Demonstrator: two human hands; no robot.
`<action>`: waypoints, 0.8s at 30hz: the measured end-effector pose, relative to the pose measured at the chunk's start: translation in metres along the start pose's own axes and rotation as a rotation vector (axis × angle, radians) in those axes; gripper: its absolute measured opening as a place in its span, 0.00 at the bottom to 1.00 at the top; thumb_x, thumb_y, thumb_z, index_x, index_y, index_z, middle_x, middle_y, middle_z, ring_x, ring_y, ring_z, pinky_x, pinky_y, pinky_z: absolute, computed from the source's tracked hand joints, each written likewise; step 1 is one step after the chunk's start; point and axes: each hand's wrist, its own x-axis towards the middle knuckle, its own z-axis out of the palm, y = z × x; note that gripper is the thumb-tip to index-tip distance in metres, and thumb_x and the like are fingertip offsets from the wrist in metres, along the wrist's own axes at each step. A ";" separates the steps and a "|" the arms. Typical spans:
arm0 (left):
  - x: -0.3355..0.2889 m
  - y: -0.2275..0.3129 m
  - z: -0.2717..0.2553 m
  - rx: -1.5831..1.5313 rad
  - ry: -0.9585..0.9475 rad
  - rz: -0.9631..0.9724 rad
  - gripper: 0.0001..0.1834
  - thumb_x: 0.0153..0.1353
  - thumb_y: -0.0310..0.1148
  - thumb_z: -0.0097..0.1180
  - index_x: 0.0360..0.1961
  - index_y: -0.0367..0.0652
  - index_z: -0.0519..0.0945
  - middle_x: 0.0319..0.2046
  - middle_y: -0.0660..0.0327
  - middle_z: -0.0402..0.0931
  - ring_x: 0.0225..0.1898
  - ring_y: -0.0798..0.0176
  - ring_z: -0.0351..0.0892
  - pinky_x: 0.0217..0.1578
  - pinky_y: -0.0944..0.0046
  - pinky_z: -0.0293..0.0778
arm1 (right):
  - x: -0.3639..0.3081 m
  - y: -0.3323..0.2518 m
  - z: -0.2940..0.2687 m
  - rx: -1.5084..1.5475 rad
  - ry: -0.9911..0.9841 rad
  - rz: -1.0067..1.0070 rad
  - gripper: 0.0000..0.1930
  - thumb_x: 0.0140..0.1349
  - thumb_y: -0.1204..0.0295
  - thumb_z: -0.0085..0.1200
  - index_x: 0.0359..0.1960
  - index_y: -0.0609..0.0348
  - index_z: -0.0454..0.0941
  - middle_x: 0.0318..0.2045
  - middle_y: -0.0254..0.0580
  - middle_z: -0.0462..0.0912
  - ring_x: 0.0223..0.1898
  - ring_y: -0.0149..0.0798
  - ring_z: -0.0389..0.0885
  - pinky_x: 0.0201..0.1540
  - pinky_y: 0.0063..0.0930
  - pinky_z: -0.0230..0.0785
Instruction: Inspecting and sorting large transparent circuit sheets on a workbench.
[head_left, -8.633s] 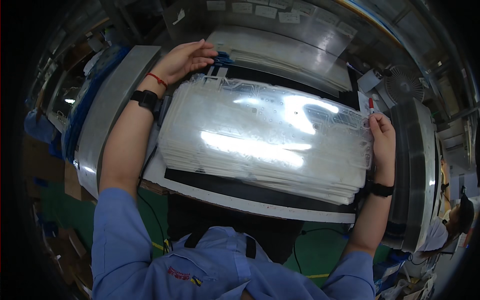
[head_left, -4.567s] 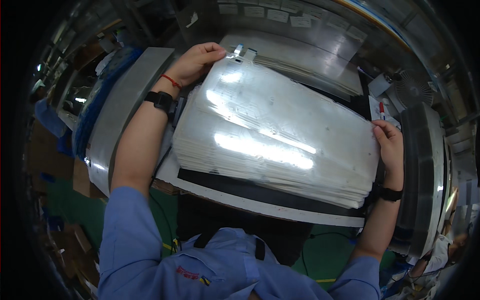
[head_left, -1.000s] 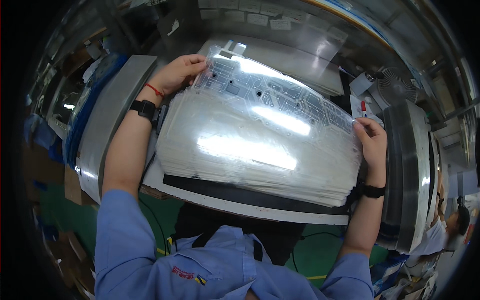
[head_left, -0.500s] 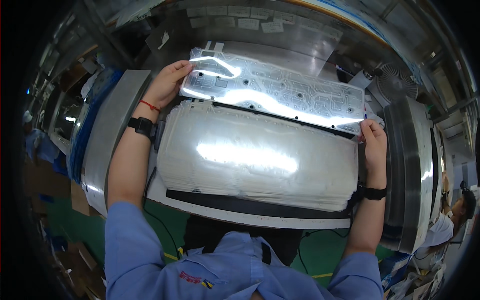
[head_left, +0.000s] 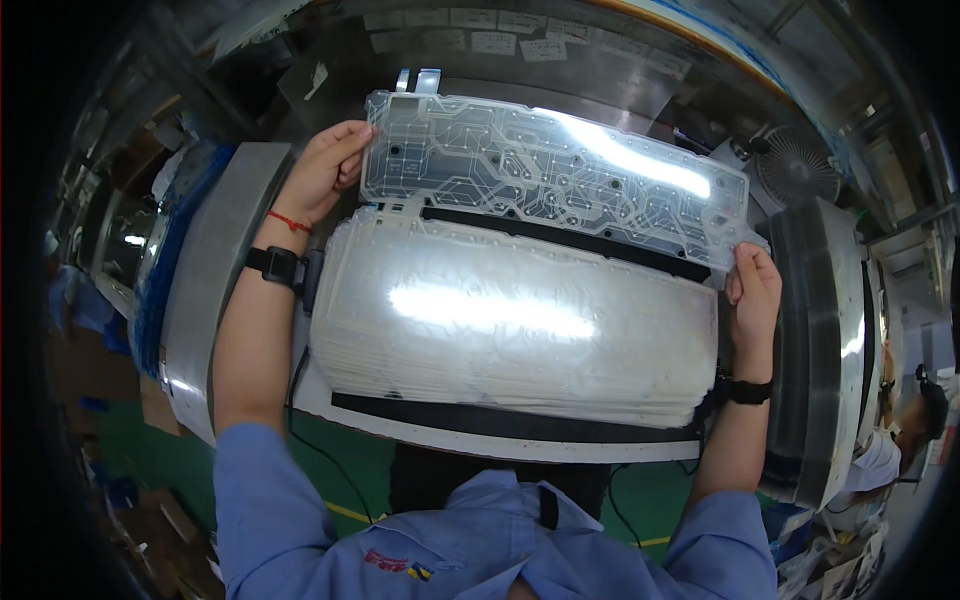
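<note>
Between my two hands a clear flexible circuit sheet [head_left: 540, 170] is stretched, a keyboard-membrane shape with fine traces, dark holes and two short tails at its far left edge. My left hand [head_left: 328, 170] pinches its left end with the fingers closed. At the lower right corner, my right hand [head_left: 752, 290] grips it between thumb and fingers. Below the held sheet, nearer to me, lies a thick stack of similar translucent sheets [head_left: 510, 350], with a bright reflection on top. A black strip shows between the held sheet and the stack.
A black mat edge [head_left: 500, 420] shows under the stack on the white-edged table [head_left: 480, 444]. Tall stacks of sheets stand at left [head_left: 222, 270] and right [head_left: 812, 350]. A small fan [head_left: 797, 165] stands at the far right. Another person [head_left: 900, 440] is at the right edge.
The held sheet has shifted slightly away from me and to the right, and its tilt has changed, so the glare moved and the traces show more clearly. Both hands still hold it.
</note>
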 end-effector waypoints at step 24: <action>0.003 0.000 0.002 0.303 -0.086 0.008 0.15 0.66 0.35 0.49 0.50 0.40 0.73 0.36 0.67 0.76 0.29 0.77 0.72 0.27 0.79 0.68 | 0.000 -0.006 -0.002 -0.094 -0.034 -0.171 0.18 0.64 0.75 0.51 0.55 0.64 0.69 0.33 0.32 0.80 0.29 0.21 0.74 0.31 0.14 0.64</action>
